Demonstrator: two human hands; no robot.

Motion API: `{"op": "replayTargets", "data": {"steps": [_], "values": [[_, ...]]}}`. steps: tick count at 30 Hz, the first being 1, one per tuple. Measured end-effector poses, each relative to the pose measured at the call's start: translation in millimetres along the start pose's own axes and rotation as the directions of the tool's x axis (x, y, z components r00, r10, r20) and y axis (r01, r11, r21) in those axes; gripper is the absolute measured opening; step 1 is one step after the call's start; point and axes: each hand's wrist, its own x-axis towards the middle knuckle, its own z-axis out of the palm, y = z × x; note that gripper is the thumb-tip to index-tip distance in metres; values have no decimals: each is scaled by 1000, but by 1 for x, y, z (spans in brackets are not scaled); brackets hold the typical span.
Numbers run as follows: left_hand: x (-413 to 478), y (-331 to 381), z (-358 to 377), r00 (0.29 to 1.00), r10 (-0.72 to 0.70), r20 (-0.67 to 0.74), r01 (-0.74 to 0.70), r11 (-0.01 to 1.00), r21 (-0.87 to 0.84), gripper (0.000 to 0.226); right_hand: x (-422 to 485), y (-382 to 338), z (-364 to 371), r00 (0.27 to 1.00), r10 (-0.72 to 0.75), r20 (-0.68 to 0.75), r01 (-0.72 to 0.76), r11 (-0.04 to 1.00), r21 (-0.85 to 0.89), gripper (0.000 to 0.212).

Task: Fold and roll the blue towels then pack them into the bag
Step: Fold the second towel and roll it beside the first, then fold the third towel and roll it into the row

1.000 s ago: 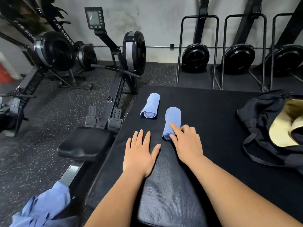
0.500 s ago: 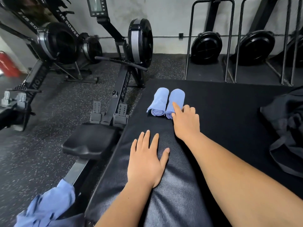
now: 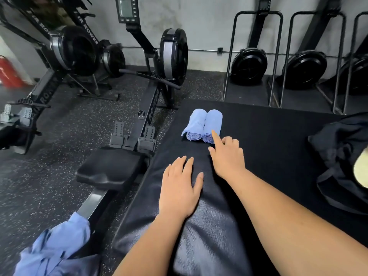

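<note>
Two rolled blue towels lie side by side and touching on the black mat [image 3: 268,136]: the left roll [image 3: 195,124] and the right roll [image 3: 213,123]. My right hand [image 3: 228,158] is just in front of the right roll, its straight index finger touching the roll's near end while the other fingers are curled. My left hand [image 3: 179,188] rests flat on the mat, fingers spread, holding nothing. The black bag [image 3: 338,154] lies open at the right edge, showing a pale lining. A heap of loose blue towels [image 3: 53,248] sits at the bottom left.
A rowing machine [image 3: 147,108] with its black seat [image 3: 111,168] runs along the mat's left edge. More rowers stand at the far left, and upright ones in racks [image 3: 249,64] line the back wall. A red object [image 3: 8,74] is at the far left.
My right hand pushed the right roll away and leftward until it lay against the left roll. It now touches only the near end. My left hand stayed flat on the mat.
</note>
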Motion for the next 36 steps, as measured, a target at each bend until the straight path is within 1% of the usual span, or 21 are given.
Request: {"op": "replayTargets", "data": {"steps": [3,6,10,15,20,26,30,33,36], "values": [[-4,-1,-10,999,37,-27,-38,999,-29,60,-32,-5,-11,999,-50,21,50,999,12,62],[-10,-7,-26,1000,29,-6,-29,999,16,63,-62,-17,-24,990,-127,55,124,991,42,64],[-33,-25,-61,997,-71,13,70,995,70,68,-102,-45,-39,975,-199,102,190,977,94,67],[-82,-50,-111,984,-176,-21,177,976,124,71,-148,-91,-49,949,-305,84,294,948,123,66],[-146,-86,-150,955,-296,-22,296,942,160,73,-193,-146,-54,898,-425,115,408,901,146,66],[-223,-135,-181,900,-436,7,427,883,194,73,-247,-214,-41,809,-547,214,516,836,187,63],[-271,-166,-190,847,-532,0,519,827,214,65,-282,-260,-26,710,-638,297,611,769,191,63],[-305,-191,-191,798,-602,4,591,785,186,61,-304,-293,-17,622,-698,354,677,707,204,60],[-331,-211,-190,764,-645,5,635,753,173,61,-319,-316,-4,569,-724,390,710,672,211,59]]}}
